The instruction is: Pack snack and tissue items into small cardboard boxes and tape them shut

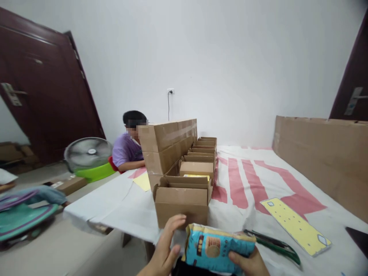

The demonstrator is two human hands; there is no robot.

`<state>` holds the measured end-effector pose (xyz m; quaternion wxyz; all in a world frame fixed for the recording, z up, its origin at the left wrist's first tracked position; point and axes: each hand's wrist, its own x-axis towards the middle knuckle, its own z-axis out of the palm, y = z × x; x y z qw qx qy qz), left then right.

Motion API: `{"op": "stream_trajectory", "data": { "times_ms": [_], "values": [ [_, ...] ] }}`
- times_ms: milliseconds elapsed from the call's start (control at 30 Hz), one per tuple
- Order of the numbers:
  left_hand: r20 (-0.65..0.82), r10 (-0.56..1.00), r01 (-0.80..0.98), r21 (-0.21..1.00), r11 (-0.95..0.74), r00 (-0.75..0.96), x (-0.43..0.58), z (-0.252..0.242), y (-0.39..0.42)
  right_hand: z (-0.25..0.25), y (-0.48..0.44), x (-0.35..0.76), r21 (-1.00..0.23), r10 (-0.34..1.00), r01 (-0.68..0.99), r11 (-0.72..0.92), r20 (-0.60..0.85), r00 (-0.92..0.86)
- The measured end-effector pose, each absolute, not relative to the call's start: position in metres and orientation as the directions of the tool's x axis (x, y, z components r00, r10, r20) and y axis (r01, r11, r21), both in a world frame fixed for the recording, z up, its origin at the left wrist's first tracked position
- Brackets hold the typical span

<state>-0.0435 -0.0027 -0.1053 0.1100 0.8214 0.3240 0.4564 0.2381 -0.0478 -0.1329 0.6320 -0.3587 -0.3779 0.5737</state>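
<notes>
A blue and yellow packet of biscuits (212, 249) is held low in front of me, with a biscuit picture facing up. My right hand (248, 262) grips its right end, the thumb pressed on the front. At the packet's left end my left hand (166, 247) is open, thumb and fingers apart; whether it touches the wrapper I cannot tell. Just beyond stands the nearest open cardboard box (181, 201), its flaps up and its inside hidden. To the right of the packet lies a green box cutter (278, 248). Something black shows under the packet, too hidden to name.
More open boxes (198, 167) run in a row toward the wall, beside stacked closed cartons (169, 143). A yellow dotted card (296, 226) lies on the white and red cloth (237, 184). A person in purple (128, 151) sits behind the cartons; a fan (89, 153) stands left.
</notes>
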Motion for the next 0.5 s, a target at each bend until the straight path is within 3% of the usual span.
{"op": "stream_trajectory", "data": {
  "times_ms": [67,167,333,400,500],
  "values": [
    [0.559,0.724,0.213,0.712,-0.669,0.404,-0.043,-0.112,-0.009,-0.123,-0.041,0.228,-0.931,0.989,-0.335,0.146,0.134,0.059],
    [0.388,0.859,0.080,0.896,-0.436,0.333,-0.038,-0.109,-0.008,-0.105,-0.030,0.210,-0.953,0.974,-0.211,0.217,0.226,-0.019],
    [0.229,0.971,0.114,0.965,-0.235,0.066,-0.056,-0.097,0.021,-0.080,-0.003,0.211,-0.957,0.871,-0.066,0.282,0.284,-0.402],
    [0.158,0.987,0.133,0.978,-0.161,0.033,-0.070,-0.102,0.035,-0.076,0.019,0.226,-0.937,0.872,0.055,0.345,0.298,-0.388],
    [0.118,0.993,0.201,0.973,-0.115,-0.003,-0.080,-0.117,0.049,-0.073,0.067,0.249,-0.920,0.929,0.174,0.351,0.319,-0.188]
  ]
}}
